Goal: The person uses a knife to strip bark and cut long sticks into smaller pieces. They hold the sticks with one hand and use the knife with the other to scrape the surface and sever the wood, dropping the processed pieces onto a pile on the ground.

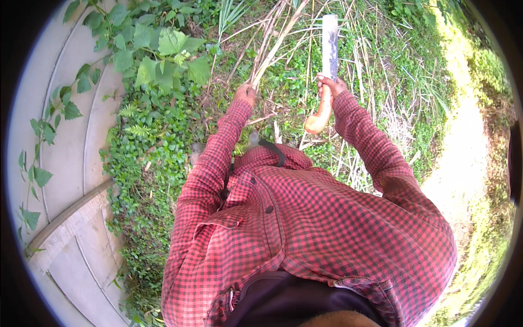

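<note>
My left hand (246, 94) is closed around the lower ends of several long dry stalks (277, 43), which fan away toward the top of the view. A machete (329, 46) is gripped in my right hand (336, 85), its long, straight, dull-grey blade pointing away from me. Its curved orange-brown handle (319, 119) sticks out below my fingers toward my body. The blade is apart from the held stalks, to their right. Both my arms are stretched forward in red-and-black checked sleeves.
Along the left runs a pale panelled wall (65, 109) with a leafy vine (155, 52) beside it. Low green plants (144, 191) cover the ground. Loose dry stems (370, 103) lie right of the machete, and a bright sunlit strip (455, 147) runs along the far right.
</note>
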Demonstrator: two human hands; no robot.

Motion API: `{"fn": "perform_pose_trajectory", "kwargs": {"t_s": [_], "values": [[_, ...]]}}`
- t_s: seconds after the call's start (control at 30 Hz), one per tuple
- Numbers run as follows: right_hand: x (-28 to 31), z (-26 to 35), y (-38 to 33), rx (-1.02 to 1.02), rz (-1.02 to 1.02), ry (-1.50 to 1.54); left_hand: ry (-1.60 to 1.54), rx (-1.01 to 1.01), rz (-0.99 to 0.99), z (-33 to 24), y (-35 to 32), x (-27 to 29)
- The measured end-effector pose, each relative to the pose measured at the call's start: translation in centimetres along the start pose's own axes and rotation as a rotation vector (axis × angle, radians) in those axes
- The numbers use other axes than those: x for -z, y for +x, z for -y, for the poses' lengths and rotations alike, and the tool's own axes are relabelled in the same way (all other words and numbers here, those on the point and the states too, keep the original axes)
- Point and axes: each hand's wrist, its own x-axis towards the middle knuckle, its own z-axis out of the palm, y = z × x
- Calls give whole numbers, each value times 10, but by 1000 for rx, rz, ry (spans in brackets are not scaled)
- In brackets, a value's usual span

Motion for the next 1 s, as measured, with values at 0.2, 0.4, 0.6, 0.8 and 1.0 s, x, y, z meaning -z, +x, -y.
{"fn": "perform_pose_trajectory", "kwargs": {"t_s": [0.2,0.4,0.6,0.8,1.0], "values": [[-35,-15,4,205,-114,-33,-398,321,222,-34,-50,68],[-104,-2,31,252,-77,-48,-771,430,465,-49,-129,108],[-136,7,44,268,-123,-17,-936,444,567,-26,-159,95],[-113,-4,60,161,-15,151,-853,485,767,-9,-150,78],[-103,-29,77,107,209,367,-1005,429,948,-7,-146,77]]}}
